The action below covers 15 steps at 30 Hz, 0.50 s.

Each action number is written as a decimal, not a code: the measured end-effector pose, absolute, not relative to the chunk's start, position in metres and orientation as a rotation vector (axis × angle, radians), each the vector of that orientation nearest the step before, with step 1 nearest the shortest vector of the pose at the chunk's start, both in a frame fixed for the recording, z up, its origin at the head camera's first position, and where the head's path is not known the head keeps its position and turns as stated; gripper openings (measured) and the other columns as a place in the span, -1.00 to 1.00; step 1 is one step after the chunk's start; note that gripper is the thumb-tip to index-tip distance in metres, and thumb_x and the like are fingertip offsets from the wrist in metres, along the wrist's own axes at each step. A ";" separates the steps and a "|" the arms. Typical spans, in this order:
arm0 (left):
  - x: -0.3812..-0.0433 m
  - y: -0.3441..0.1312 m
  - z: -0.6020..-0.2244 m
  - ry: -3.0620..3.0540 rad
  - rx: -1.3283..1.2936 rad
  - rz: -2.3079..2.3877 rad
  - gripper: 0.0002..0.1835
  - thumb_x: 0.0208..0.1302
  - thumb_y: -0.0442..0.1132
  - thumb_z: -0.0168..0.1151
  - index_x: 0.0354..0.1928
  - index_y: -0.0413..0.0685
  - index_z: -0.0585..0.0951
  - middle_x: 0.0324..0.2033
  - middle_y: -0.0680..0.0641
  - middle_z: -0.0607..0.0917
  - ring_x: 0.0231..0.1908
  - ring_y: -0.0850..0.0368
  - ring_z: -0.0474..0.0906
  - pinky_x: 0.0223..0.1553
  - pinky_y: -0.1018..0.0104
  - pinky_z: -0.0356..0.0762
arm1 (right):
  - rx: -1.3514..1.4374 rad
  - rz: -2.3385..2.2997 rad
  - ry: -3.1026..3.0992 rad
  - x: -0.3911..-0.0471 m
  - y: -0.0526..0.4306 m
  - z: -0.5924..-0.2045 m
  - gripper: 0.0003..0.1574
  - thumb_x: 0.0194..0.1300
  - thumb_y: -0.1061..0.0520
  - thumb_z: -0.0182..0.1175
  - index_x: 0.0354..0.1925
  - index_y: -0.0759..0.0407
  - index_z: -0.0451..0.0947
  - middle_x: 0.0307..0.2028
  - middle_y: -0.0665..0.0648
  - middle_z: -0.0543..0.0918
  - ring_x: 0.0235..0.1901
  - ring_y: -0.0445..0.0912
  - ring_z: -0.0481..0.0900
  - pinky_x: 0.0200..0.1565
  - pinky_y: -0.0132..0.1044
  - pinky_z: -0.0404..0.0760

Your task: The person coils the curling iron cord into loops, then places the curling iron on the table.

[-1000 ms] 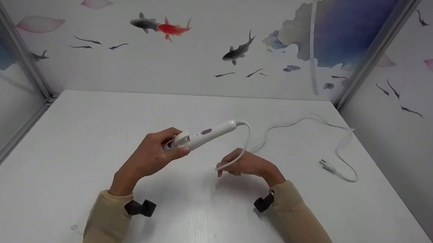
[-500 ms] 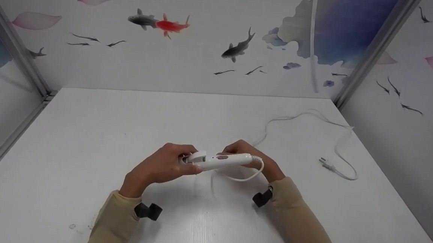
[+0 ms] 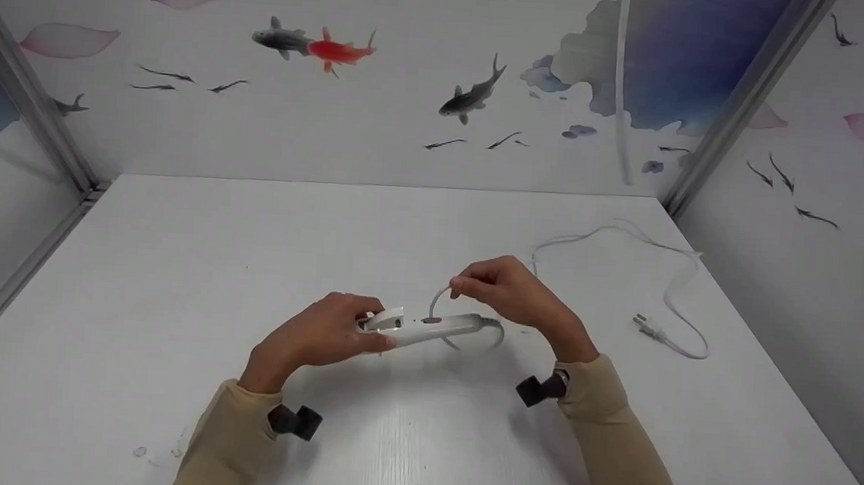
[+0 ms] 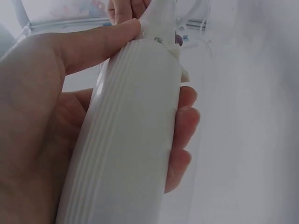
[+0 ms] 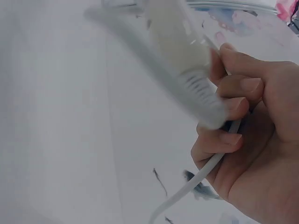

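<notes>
My left hand (image 3: 321, 335) grips a white hair iron (image 3: 420, 332) by its wide end, with the handle pointing right. The left wrist view shows its ribbed white casing (image 4: 133, 116), the thumb along one side and fingertips round the other. A purple-brown button (image 3: 432, 320) sits on the handle. From the handle's end the white cord (image 3: 500, 338) bends back under the handle. My right hand (image 3: 512, 289) pinches the cord above and behind the handle. In the right wrist view the cord (image 5: 187, 187) also runs through its curled fingers.
The rest of the cord (image 3: 575, 238) loops across the back right of the white table (image 3: 175, 272). Its plug (image 3: 650, 328) lies near the right side. Printed panels (image 3: 379, 119) stand at the back and sides.
The hair iron has come lower and to the right, turning from a slant to nearly level. My right hand has moved up and slightly right with the cord, now behind the handle.
</notes>
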<state>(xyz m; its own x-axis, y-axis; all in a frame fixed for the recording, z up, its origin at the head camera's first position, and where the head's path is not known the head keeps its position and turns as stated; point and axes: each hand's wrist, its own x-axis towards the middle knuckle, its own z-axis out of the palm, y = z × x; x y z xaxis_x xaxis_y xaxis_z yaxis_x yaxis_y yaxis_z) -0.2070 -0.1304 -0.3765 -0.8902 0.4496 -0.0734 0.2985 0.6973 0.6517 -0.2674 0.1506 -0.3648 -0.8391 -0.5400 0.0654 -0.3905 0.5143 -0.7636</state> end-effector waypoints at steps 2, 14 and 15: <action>-0.209 -0.132 -0.377 2.697 0.535 0.975 -0.72 0.30 0.03 0.31 -0.10 0.03 0.66 -0.29 0.02 0.67 -0.33 0.14 0.48 -0.28 0.24 0.41 | -0.834 -1.244 2.561 -0.263 0.151 -0.359 -0.69 0.48 0.00 0.16 -0.19 0.16 0.74 -0.34 0.10 0.65 -0.32 -0.11 0.42 -0.16 -0.23 0.48; -0.214 -0.147 -0.372 2.790 0.292 1.064 -0.65 0.39 0.03 0.22 -0.03 -0.10 0.64 -0.21 -0.10 0.70 -0.28 0.07 0.52 -0.27 0.25 0.44 | -0.982 -1.237 2.319 -0.261 0.158 -0.360 -0.68 0.56 0.10 0.02 -0.11 0.22 0.69 -0.57 0.01 0.31 -0.52 -0.19 0.28 -0.41 -0.39 0.30; -0.214 -0.148 -0.371 2.790 0.274 1.091 -0.64 0.39 0.02 0.23 -0.02 -0.12 0.64 -0.19 -0.12 0.70 -0.25 0.05 0.53 -0.25 0.24 0.46 | -0.996 -1.235 2.299 -0.262 0.159 -0.362 -0.67 0.56 0.11 0.01 -0.11 0.22 0.69 -0.58 0.00 0.31 -0.52 -0.19 0.29 -0.40 -0.38 0.32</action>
